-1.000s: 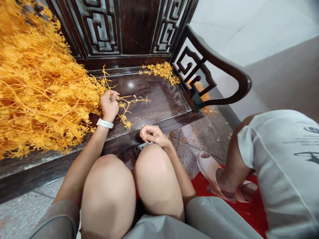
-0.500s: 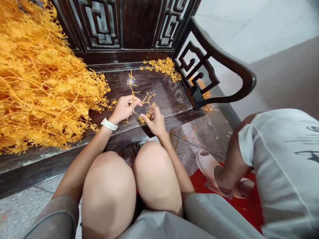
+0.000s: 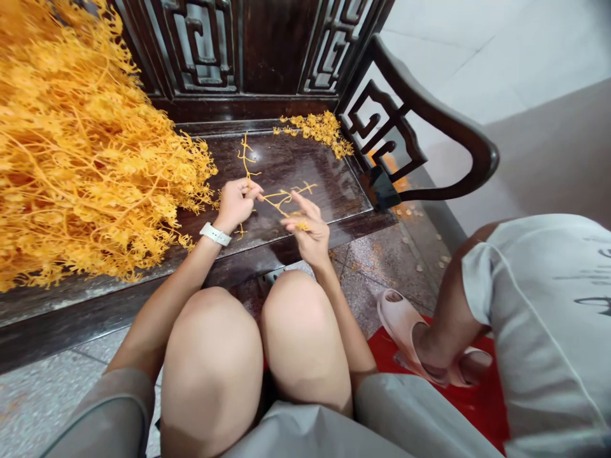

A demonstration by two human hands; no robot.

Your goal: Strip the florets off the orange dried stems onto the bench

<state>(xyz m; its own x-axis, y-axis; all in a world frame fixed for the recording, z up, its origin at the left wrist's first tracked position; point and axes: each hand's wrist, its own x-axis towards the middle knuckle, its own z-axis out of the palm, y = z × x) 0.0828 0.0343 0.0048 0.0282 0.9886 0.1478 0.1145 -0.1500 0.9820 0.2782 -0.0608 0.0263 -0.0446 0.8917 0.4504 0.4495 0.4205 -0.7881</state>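
1. Dark wooden bench [image 3: 296, 172] is carrying your orange sprig pile [image 3: 90, 165] at its left end.
2. Your left hand [image 3: 236, 205] is pinching a thin sprig [image 3: 281, 201] above the bench.
3. Your right hand [image 3: 310, 234] is spreading its fingers, touching that sprig's tip.

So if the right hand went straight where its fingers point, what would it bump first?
The right hand would probably meet the thin orange sprig first, though depth is hard to tell.

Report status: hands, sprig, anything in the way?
Left hand pinching orange sprig; right hand at its end, grip unclear; large orange heap against left hand.
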